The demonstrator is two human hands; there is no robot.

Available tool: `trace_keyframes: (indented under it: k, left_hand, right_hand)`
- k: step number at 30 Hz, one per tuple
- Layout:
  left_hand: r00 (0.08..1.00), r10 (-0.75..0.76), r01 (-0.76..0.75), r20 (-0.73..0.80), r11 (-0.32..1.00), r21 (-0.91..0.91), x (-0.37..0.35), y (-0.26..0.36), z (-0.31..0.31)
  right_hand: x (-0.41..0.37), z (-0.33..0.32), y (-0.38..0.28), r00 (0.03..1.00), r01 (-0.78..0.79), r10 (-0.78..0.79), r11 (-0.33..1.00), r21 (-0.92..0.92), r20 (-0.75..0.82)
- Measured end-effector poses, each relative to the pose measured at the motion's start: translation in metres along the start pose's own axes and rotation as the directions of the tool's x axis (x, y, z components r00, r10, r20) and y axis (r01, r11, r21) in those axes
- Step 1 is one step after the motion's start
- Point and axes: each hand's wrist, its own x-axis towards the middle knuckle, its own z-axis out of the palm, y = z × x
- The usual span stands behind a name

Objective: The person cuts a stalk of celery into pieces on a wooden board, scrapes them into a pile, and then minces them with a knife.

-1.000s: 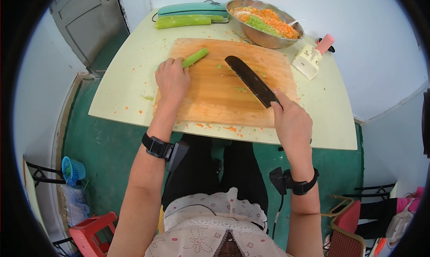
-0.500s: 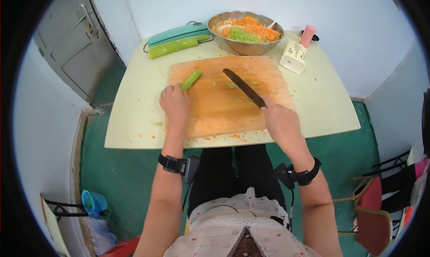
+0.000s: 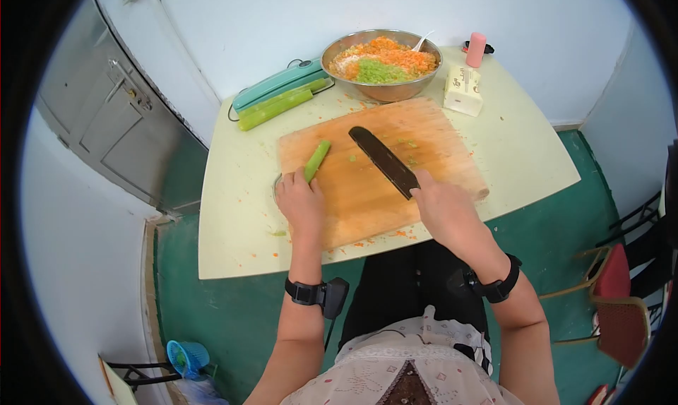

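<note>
Pinching a green stalk [image 3: 318, 158] in the left hand [image 3: 300, 206], clasping a knife [image 3: 382, 159] to its right in the right hand [image 3: 449, 211], risking a nick through any stalk roll on the board [image 3: 367, 211] beneath.

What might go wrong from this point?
The bare left hand holds a short green stalk on the tan wooden board, so its fingers could be cut if the black-bladed knife in the right hand strays. The heaped round steel bowl stands close behind the board and might spill if bumped.

Bright, even light, seemingly overhead; soft shadows near left fingers [image 3: 288, 184]; right fingers [image 3: 421, 184] slightly blurred; far outward from both, edges bowed, black.
</note>
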Motion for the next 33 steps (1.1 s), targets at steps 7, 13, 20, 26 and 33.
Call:
trace_keyframes:
  k: [7, 13, 20, 26, 33]
  left_hand:
    - [0.999, 0.020, -0.019, 0.035, 0.999, -0.029, 0.001, -0.004, -0.001]
    - [0.995, 0.079, -0.082, -0.066, 0.996, -0.038, -0.003, -0.011, 0.010]
    - [0.996, 0.068, -0.071, -0.051, 0.996, -0.055, -0.003, -0.009, 0.006]
    - [0.995, 0.058, -0.064, -0.085, 0.996, -0.065, -0.001, -0.009, 0.007]
    - [0.995, 0.042, -0.047, -0.090, 0.998, -0.050, 0.003, -0.010, 0.009]
  right_hand:
    - [0.013, 0.023, -0.024, 1.000, 0.017, -0.017, 1.000, 0.000, 0.021]
    - [0.006, 0.009, -0.034, 0.999, 0.032, -0.032, 0.999, -0.020, -0.012]
    - [-0.003, 0.008, -0.023, 0.989, 0.145, -0.144, 0.974, -0.176, 0.015]
    - [-0.006, -0.001, -0.021, 0.992, 0.091, -0.105, 0.981, -0.169, -0.076]
    - [0.003, 0.005, 0.000, 0.992, 0.123, -0.123, 0.988, -0.091, 0.001]
